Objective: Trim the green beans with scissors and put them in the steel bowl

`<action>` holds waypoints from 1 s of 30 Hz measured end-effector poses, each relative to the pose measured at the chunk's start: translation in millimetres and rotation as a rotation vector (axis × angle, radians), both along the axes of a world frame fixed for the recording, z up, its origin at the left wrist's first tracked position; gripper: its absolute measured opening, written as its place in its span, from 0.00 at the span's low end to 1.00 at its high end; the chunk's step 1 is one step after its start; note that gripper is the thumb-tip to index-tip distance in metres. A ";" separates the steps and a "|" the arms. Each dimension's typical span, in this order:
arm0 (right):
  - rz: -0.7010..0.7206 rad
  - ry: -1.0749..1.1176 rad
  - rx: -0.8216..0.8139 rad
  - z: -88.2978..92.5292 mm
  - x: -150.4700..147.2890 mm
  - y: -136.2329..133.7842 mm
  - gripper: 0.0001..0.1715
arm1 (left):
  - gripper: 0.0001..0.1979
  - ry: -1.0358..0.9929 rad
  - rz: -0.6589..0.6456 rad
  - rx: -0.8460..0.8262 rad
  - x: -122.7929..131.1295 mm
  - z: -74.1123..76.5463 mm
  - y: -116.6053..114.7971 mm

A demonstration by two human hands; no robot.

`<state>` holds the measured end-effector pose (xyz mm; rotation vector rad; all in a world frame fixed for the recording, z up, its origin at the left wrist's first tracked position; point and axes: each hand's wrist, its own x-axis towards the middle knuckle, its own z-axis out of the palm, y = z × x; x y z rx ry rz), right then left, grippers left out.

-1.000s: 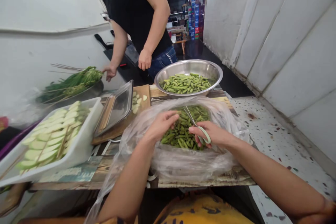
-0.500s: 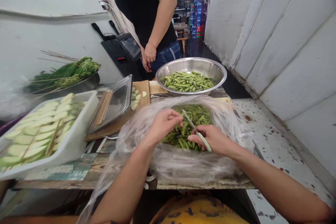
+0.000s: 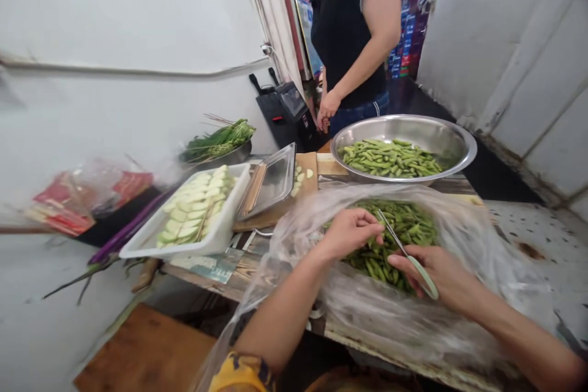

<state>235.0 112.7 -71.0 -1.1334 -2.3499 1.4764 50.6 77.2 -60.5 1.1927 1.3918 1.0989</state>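
Observation:
My right hand point(image 3: 436, 266) holds scissors point(image 3: 421, 274) with a pale green handle, their slim metal blades pointing up and left. Fingers bent together, my left hand point(image 3: 351, 233) is held just left of the blade tips; a bit of green shows at its fingertips, perhaps a pod, too small to be sure. Below both hands lies a heap of green soybean pods point(image 3: 376, 266) inside an open, clear plastic bag point(image 3: 463, 312). Beyond the bag, a wide steel bowl point(image 3: 459, 162) contains more green pods point(image 3: 390, 158).
Left of the bag stand a white tub point(image 3: 229, 239) of skewered pale slices, a clear lid-like tray point(image 3: 280, 187) with wooden sticks, and a cutting board point(image 3: 310, 180). Greens point(image 3: 225, 138) fill a dark bowl behind. A person point(image 3: 353, 43) stands across the table.
The view has swung left, bringing red packages and purple eggplant-like things into sight. Both hands keep nearly the same pose over the pods, the scissors still in the right one.

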 end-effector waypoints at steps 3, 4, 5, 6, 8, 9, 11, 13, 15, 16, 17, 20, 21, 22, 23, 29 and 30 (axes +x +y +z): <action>0.003 0.040 0.010 6.7 -0.5 -4.3 0.27 | 0.14 0.032 0.019 -0.029 -1.0 1.3 -3.4; -0.010 0.047 -0.004 8.8 -1.2 -5.4 0.27 | 0.15 0.050 0.020 -0.032 -2.3 1.5 -4.3; -0.028 0.056 -0.032 10.2 -2.1 -5.7 0.26 | 0.15 0.062 0.026 -0.032 -4.0 1.5 -4.6; -0.042 0.071 -0.069 10.9 -3.0 -5.4 0.26 | 0.15 0.063 0.030 -0.044 -6.0 1.4 -4.4; -0.064 0.097 -0.123 11.1 -3.8 -4.1 0.26 | 0.15 0.014 0.021 -0.089 -9.4 1.8 -3.4; -0.067 0.119 -0.140 11.2 -3.8 -3.6 0.26 | 0.15 -0.037 0.027 -0.109 -10.4 2.7 -3.1; -0.071 0.140 -0.203 12.3 -3.4 -3.7 0.24 | 0.15 -0.175 0.056 -0.127 -11.2 5.3 -3.1; -0.062 0.139 -0.281 14.7 -3.1 -5.0 0.24 | 0.16 -0.317 0.105 -0.108 -11.2 7.9 -3.3; -0.044 0.154 -0.342 17.3 -3.2 -6.5 0.24 | 0.16 -0.399 0.149 -0.081 -10.7 9.2 -3.0; -0.034 0.173 -0.364 18.3 -3.5 -7.2 0.24 | 0.16 -0.419 0.174 -0.060 -10.1 9.2 -2.6; -0.022 0.195 -0.379 18.9 -3.8 -7.9 0.24 | 0.16 -0.425 0.204 -0.034 -9.0 8.7 -2.2; 0.006 0.229 -0.391 18.8 -5.4 -9.2 0.26 | 0.16 -0.371 0.286 0.044 -2.8 4.7 -1.1; 0.008 0.231 -0.388 18.2 -5.9 -9.4 0.26 | 0.17 -0.347 0.302 0.067 0.1 3.2 -1.1; 0.001 0.237 -0.386 17.6 -6.5 -9.5 0.26 | 0.17 -0.329 0.308 0.083 3.3 1.8 -1.4; -0.011 0.245 -0.386 16.9 -6.9 -9.5 0.26 | 0.17 -0.322 0.307 0.095 6.5 0.7 -1.9; -0.072 0.235 -0.382 15.7 -7.5 -9.9 0.24 | 0.16 -0.341 0.250 0.076 16.6 0.4 -5.9; -0.087 0.221 -0.378 15.6 -7.4 -10.0 0.24 | 0.16 -0.333 0.257 0.066 15.9 0.9 -5.7</action>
